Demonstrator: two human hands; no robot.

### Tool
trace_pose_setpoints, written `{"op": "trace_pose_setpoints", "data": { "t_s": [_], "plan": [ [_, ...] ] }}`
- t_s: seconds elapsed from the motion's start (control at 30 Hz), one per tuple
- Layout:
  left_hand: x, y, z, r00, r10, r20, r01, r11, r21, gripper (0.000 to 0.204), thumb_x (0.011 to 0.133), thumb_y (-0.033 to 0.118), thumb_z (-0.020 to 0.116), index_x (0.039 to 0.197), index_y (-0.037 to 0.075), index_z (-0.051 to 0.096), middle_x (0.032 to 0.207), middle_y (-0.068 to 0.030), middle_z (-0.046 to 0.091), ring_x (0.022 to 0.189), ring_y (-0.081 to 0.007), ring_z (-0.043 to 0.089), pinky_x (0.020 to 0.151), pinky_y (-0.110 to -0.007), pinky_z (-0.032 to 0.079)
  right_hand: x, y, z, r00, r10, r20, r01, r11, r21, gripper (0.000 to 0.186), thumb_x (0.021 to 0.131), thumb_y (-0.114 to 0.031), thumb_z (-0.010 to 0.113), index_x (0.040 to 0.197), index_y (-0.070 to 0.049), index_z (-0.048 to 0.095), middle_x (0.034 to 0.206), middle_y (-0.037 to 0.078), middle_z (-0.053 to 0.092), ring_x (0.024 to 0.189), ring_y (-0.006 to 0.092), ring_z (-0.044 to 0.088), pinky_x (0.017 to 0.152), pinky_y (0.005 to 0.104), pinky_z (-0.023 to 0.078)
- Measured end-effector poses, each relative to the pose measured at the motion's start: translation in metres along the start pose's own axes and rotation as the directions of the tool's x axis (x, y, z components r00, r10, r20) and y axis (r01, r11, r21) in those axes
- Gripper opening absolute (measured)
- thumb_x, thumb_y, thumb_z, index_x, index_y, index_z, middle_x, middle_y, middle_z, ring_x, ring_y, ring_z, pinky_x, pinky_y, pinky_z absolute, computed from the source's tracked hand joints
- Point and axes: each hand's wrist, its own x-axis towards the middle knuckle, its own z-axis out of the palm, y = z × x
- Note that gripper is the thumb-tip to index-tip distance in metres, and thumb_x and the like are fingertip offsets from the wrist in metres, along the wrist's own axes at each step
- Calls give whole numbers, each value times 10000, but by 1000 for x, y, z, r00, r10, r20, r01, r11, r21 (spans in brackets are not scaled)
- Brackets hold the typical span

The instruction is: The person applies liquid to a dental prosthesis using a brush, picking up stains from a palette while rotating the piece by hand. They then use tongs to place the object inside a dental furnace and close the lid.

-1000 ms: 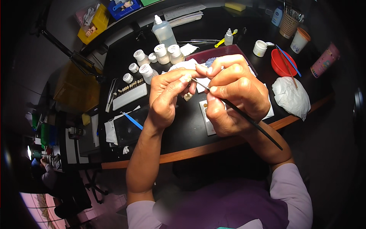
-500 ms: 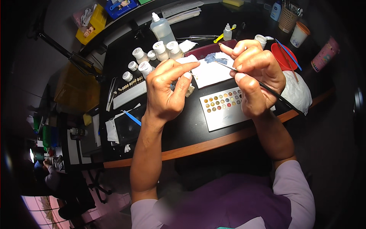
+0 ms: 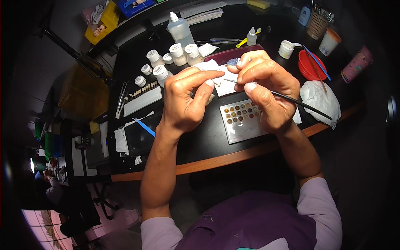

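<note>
My left hand (image 3: 187, 98) has curled fingers and thumb closed around a small pale yellowish piece (image 3: 216, 83), partly hidden, above a white pad (image 3: 227, 87). My right hand (image 3: 268, 89) pinches a thin black-handled brush (image 3: 302, 102), its tip pointing left toward that piece. Below both hands lies a flat palette (image 3: 243, 130) with rows of small coloured dabs. Behind them are a dark red shallow tray (image 3: 216, 55) and some bluish material (image 3: 232, 61).
White-lidded jars (image 3: 179, 54) and a large bottle (image 3: 179, 31) stand at back left. A row of shade tabs (image 3: 141, 96) lies left. A red bowl (image 3: 308, 71) and crumpled white bundle (image 3: 318, 102) sit right. A co-worker (image 3: 52, 187) is seen far left.
My hands moved apart, the brush going right over the bluish material and uncovering the palette. Since then my right hand has come back leftward and slightly down toward my left hand.
</note>
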Motion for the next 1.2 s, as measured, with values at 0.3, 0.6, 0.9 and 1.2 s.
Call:
{"op": "trace_pose_setpoints", "data": {
  "t_s": [0.3,0.6,0.9,1.2],
  "plan": [
    [1,0,-4,986,169,13,-168,985,-33,249,840,74,627,1002,-25,788,767,-152,690,706,-255,650,664,-358,509,-4,1,4,992,-128,14,128,992,-16,146,767,54,597,905,6,600,806,109,628,964,256,554,962,514,567],
    [-1,-3,-2,985,171,13,-170,984,-55,248,816,64,644,1001,-28,780,737,-142,626,678,-265,591,650,-376,476,-3,-5,17,978,-182,-97,178,983,-50,231,580,116,630,754,-23,569,706,69,593,826,258,617,794,398,580],
    [0,-6,-3,977,208,37,-208,978,-7,319,847,126,598,1032,-71,767,759,-120,660,669,-180,577,632,-317,441,-2,-7,19,976,-195,-95,188,979,-73,229,557,111,631,720,-30,555,703,69,583,820,268,619,756,402,585],
    [0,-5,-3,979,203,30,-203,979,-20,296,831,107,611,1019,-59,769,726,-118,626,660,-202,563,631,-334,438,2,-10,16,974,-221,-48,212,967,-139,220,562,94,650,725,-29,570,706,66,588,820,264,621,733,392,576]
  ]
}}
